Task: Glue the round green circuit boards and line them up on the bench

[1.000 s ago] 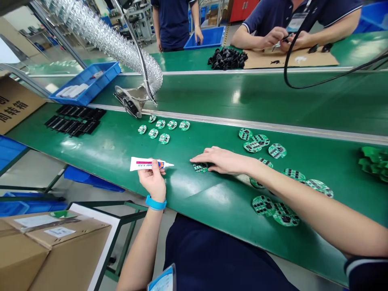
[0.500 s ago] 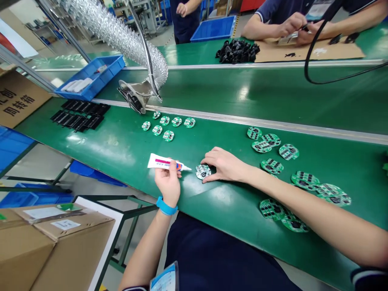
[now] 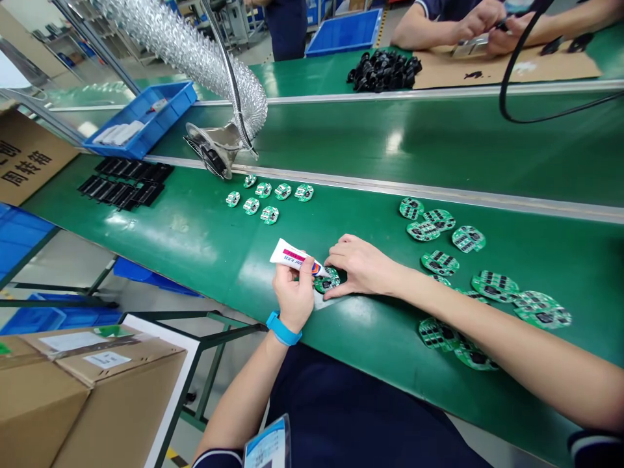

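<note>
My left hand (image 3: 294, 291) grips a white glue tube (image 3: 292, 255) with a pink band, its pointed nozzle tilted down over a round green circuit board (image 3: 327, 280). Whether the tip touches the board I cannot tell. My right hand (image 3: 358, 265) holds that board by its edge between thumb and fingers, on the green table. Near my right forearm lie several more circuit boards (image 3: 468, 239), some overlapping. Farther off to the left sits a group of smaller-looking circuit boards (image 3: 270, 215).
A silver duct (image 3: 244, 91) with a hood hangs over the table's left part. Behind it stand a blue tray (image 3: 166, 117) and black plastic parts (image 3: 124, 184). Across the bench, a co-worker's hands (image 3: 492, 29) work near a pile of black pieces (image 3: 385, 70). A cardboard box (image 3: 121, 396) stands lower left.
My left hand has moved right with the glue tube, bringing its nozzle from beside the board to over it. My right hand stays at the board.
</note>
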`<state>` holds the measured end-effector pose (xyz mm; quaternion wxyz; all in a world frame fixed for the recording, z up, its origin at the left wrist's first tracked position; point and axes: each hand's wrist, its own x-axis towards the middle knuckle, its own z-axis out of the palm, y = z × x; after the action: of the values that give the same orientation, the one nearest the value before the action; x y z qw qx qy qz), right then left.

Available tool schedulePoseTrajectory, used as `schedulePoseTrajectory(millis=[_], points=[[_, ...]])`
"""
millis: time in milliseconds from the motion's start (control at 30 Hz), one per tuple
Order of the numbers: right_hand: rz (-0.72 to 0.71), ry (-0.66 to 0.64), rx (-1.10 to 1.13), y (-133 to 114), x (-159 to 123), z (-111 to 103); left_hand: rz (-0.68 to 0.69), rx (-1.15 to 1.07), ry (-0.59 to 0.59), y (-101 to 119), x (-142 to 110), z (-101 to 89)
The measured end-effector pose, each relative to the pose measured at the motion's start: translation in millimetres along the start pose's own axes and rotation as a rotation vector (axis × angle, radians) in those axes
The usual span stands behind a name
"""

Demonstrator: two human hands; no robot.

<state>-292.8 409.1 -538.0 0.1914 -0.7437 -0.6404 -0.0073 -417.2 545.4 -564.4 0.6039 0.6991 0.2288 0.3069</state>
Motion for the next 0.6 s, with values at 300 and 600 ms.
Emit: schedulePoseTrajectory(millis=[300, 600], points=[[-0.004, -0.011, 0.019, -5.8, -0.4, -0.9, 0.031, 0.02, 0.043, 0.1, 6.8, 0.3], [0.012, -0.02, 0.038, -7.3, -0.3, -1.9, 0.079, 0.046, 0.086, -5.8, 5.2, -3.1]])
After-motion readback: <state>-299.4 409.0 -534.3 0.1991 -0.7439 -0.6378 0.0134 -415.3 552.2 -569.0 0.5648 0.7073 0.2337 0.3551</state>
